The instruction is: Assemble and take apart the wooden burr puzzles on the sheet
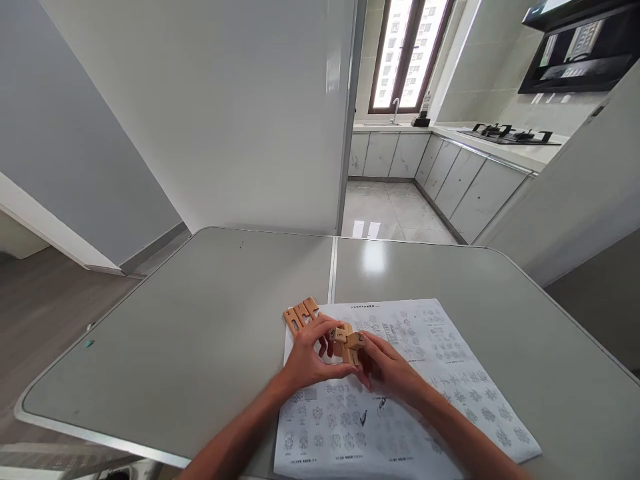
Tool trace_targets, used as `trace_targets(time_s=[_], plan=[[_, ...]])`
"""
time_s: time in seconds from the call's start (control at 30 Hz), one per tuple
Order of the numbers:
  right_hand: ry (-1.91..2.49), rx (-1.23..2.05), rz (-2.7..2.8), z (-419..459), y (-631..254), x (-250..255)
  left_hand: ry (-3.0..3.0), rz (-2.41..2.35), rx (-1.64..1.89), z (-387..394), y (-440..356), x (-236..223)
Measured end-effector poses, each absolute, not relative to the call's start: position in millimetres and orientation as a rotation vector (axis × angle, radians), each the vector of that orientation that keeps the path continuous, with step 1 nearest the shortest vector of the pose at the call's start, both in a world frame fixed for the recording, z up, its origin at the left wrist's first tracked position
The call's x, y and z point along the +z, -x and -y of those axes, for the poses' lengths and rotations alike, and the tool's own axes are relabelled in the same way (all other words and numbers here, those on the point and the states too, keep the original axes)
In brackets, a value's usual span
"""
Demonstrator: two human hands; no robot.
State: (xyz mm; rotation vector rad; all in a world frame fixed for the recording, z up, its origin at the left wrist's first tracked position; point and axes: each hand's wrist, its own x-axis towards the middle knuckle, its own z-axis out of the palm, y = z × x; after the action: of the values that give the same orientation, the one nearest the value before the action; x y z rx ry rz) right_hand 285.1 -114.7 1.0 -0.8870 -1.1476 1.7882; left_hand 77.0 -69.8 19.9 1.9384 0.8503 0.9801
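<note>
Between my two hands is a small wooden puzzle (347, 343) of interlocking notched pieces, held above a printed sheet. My left hand (313, 357) grips it from the left, fingers over the far side and thumb along the near side. From the right, my right hand (385, 363) pinches a piece marked with a character; some of its fingers are hidden behind the puzzle. Several loose flat wooden pieces (295, 319), notched and numbered, lie side by side just beyond my left hand. The printed sheet (450, 387) of small diagrams spreads beneath both hands.
The grey table (200, 333) has a metal rim and a seam (333, 267) down its middle. A small teal bit (89, 343) lies near its left edge. Beyond stand a white panel (260, 120) and a kitchen with a stove (510, 135).
</note>
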Motion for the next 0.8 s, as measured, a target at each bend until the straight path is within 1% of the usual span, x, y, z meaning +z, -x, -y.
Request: trace_targets(time_s=[0.3,0.57,0.8], plan=[[0.883,1.796,1.077,113.9,-284.6,-1.8,-1.941,-0.836,0.982,69.0,-78.4,13.4],[0.733,1.976,0.867,109.1,-281.1,-3.5,-1.958,-0.894,0.957,70.8,-77.9,19.8],[0.734,1.931,0.915,110.3,-284.9,-6.2,-1.955,-0.882,0.959,69.1,-77.4,18.4]])
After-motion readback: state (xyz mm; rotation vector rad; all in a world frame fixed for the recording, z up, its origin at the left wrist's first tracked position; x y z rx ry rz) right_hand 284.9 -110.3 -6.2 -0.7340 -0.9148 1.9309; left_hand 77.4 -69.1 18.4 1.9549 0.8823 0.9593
